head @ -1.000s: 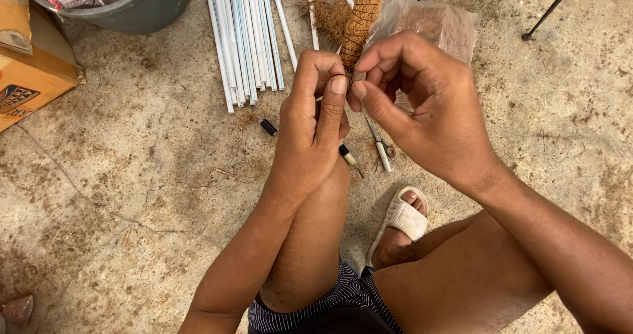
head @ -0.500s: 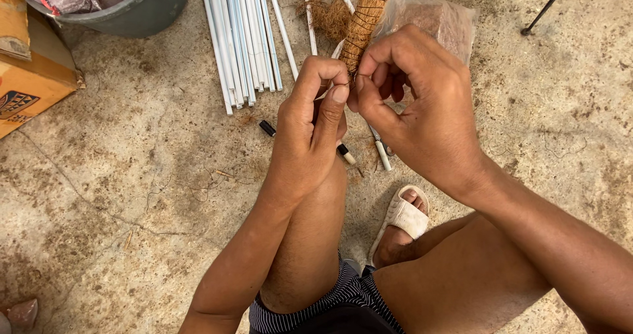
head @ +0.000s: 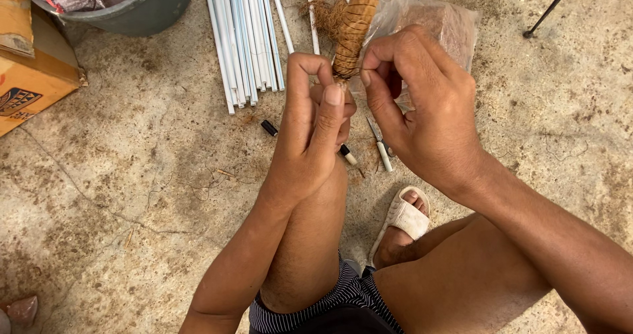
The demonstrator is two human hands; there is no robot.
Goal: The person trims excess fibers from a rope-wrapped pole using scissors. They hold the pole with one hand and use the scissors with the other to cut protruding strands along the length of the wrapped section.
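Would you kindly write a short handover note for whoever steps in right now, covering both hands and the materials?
Left hand: fingers pinched at the lower end of the fibre-wrapped stick, raised above the knee.
Right hand: fingers pinched at the same end, from the other side.
Materials: white tubes bundled on the concrete floor; clear bag of brown fibre behind the right hand; small knife on the floor below the hands.
Done: stick shows wrapped turns down to the fingers.
Left: whether the end is tied off cannot be seen.

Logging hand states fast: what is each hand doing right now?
Left hand: closed, pinching at the lower end of the fibre-wrapped stick.
Right hand: closed, fingertips at the same end.
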